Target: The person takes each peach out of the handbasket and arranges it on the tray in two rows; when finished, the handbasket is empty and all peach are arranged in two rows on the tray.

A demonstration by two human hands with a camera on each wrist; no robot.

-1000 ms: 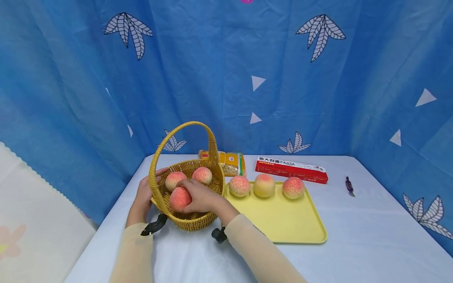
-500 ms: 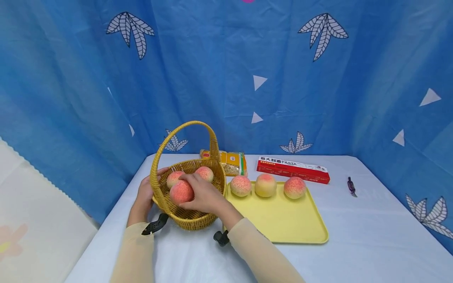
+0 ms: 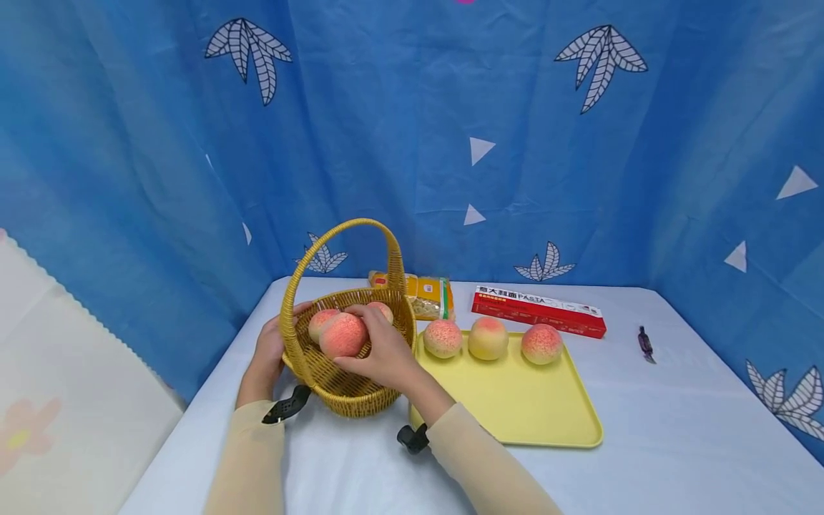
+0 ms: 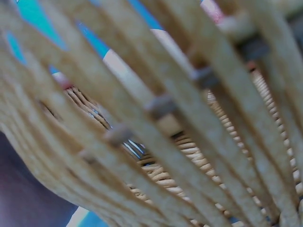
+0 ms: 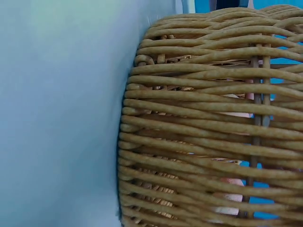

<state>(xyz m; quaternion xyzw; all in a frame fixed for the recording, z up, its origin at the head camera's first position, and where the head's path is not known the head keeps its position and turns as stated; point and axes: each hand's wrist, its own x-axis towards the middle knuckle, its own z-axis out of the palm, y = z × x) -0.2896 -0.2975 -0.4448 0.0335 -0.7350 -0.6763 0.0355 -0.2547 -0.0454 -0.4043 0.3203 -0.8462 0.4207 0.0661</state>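
Note:
My right hand reaches over the yellow wicker basket and holds a reddish peach between thumb and fingers, above the basket floor. Two more peaches are inside: one at the left, another at the back, partly hidden by the right hand. Along the basket's left side, my left hand grips the wall near the rim, its thumb hidden. Basket weave fills the left wrist view. The right wrist view shows only the outer basket wall and pale cloth.
To the right of the basket lies a yellow tray, with three peaches along its back edge. Behind stand a pasta bag and a red pasta box. A small dark wrapped candy lies farther right. The basket's tall handle arches overhead.
My right hand has raised the held peach slightly and shifted it right and back within the basket. The left hand keeps its place at the basket. The head view has shifted slightly.

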